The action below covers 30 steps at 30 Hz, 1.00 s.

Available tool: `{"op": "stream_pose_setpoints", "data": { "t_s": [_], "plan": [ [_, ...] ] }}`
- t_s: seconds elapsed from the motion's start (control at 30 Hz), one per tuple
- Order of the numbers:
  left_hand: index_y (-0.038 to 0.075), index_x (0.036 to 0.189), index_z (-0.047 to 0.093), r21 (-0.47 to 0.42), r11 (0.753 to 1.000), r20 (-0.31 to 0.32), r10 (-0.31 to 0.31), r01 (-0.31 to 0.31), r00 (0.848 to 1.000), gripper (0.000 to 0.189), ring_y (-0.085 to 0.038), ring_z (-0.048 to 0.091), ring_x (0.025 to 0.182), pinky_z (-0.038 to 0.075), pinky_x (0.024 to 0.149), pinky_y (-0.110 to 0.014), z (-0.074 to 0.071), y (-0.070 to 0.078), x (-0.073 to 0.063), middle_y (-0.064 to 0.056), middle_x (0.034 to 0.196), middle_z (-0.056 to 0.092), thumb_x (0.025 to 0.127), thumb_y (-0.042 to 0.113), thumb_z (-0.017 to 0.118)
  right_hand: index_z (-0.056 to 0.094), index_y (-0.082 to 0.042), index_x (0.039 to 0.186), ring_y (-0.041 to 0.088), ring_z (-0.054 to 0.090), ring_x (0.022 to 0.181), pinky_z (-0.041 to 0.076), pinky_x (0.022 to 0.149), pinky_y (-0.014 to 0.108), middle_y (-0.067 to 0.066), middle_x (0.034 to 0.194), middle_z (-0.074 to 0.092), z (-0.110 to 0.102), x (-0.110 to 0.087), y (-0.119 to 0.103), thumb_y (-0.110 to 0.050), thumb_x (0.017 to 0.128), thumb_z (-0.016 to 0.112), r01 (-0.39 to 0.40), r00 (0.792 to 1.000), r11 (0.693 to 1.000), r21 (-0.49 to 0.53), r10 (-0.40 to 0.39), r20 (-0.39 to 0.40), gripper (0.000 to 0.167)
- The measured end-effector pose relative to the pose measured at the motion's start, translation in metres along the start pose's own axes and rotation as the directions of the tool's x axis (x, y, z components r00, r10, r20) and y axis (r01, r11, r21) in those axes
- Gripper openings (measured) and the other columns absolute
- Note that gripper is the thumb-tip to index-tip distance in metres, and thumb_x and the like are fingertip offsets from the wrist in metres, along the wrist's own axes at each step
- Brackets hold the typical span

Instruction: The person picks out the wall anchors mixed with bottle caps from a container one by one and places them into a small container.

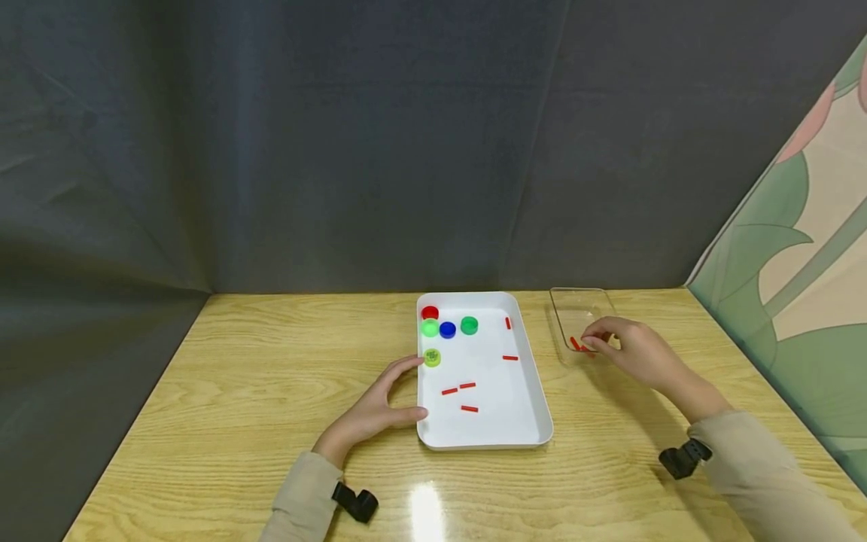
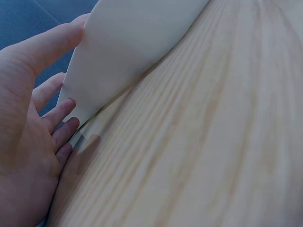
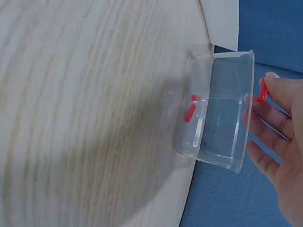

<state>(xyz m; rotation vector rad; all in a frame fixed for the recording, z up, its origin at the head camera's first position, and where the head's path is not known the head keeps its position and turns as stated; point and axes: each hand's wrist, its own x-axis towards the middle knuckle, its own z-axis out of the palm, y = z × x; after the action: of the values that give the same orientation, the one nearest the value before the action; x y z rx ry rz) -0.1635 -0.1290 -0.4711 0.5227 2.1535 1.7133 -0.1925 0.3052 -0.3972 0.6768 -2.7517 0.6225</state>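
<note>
My right hand pinches a short red stick between thumb and finger at the rim of a clear rectangular container. Two more red pieces are visible at the bottom of that container. With spread fingers, my left hand touches the left side of a white tray; its thumb and a fingertip meet the rim. Several loose red sticks lie in the tray. Beside the left fingertip sits a yellow-green round cap.
Toward the tray's far end are a red cap, a light green cap, a blue cap and a dark green cap. Tray and container stand apart on a wooden table. A dark curtain rises behind.
</note>
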Motion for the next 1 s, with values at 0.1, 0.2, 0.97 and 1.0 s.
{"op": "stream_pose_setpoints", "data": {
  "t_s": [0.1, 0.2, 0.97, 1.0],
  "plan": [
    [0.025, 0.151, 0.039, 0.005, 1.000, 0.001, -0.002, 0.002, 1.000, 0.078, -0.024, 0.014, 0.148, 0.013, 0.117, -0.058, -0.0001, -0.0004, 0.0001, 0.002, 0.160, 0.024, 0.085, 0.023, 0.080, 0.073, -0.009, 0.094, 0.012, 0.056, 0.069, 0.046, 0.059, 0.029, -0.003, 0.083, 0.068, 0.0025, 0.0016, 0.0035, -0.011, 0.092, 0.071, -0.032, 0.999, 0.999, 0.011, 0.032, 0.027, 0.004],
    [0.026, 0.151, 0.039, 0.009, 1.000, 0.002, -0.007, 0.007, 1.000, 0.078, -0.024, 0.014, 0.148, 0.014, 0.117, -0.059, -0.0002, -0.0002, 0.0000, 0.002, 0.160, 0.024, 0.085, 0.024, 0.080, 0.072, -0.010, 0.095, 0.014, 0.056, 0.069, 0.045, 0.059, 0.029, -0.003, 0.082, 0.068, 0.0044, 0.0028, 0.0059, -0.013, 0.094, 0.069, -0.065, 0.996, 0.997, 0.028, 0.064, 0.057, 0.005],
    [0.027, 0.151, 0.040, 0.009, 1.000, -0.002, -0.015, 0.015, 1.000, 0.077, -0.024, 0.015, 0.148, 0.014, 0.117, -0.058, -0.0004, 0.0001, 0.0001, 0.003, 0.160, 0.025, 0.085, 0.025, 0.080, 0.073, -0.010, 0.098, 0.013, 0.058, 0.077, 0.048, 0.064, 0.034, -0.001, 0.091, 0.070, 0.0050, 0.0060, 0.0003, -0.009, 0.091, 0.072, -0.029, 0.999, 0.999, 0.028, 0.029, 0.017, 0.007],
    [0.027, 0.151, 0.040, 0.009, 1.000, -0.003, -0.016, 0.016, 1.000, 0.077, -0.024, 0.014, 0.148, 0.014, 0.117, -0.058, -0.0004, 0.0002, 0.0000, 0.003, 0.160, 0.025, 0.085, 0.025, 0.080, 0.073, -0.009, 0.098, 0.013, 0.058, 0.076, 0.048, 0.064, 0.035, 0.000, 0.092, 0.070, 0.0054, 0.0069, -0.0015, -0.008, 0.091, 0.073, -0.019, 1.000, 0.999, 0.028, 0.019, 0.009, 0.008]
  ]
}}
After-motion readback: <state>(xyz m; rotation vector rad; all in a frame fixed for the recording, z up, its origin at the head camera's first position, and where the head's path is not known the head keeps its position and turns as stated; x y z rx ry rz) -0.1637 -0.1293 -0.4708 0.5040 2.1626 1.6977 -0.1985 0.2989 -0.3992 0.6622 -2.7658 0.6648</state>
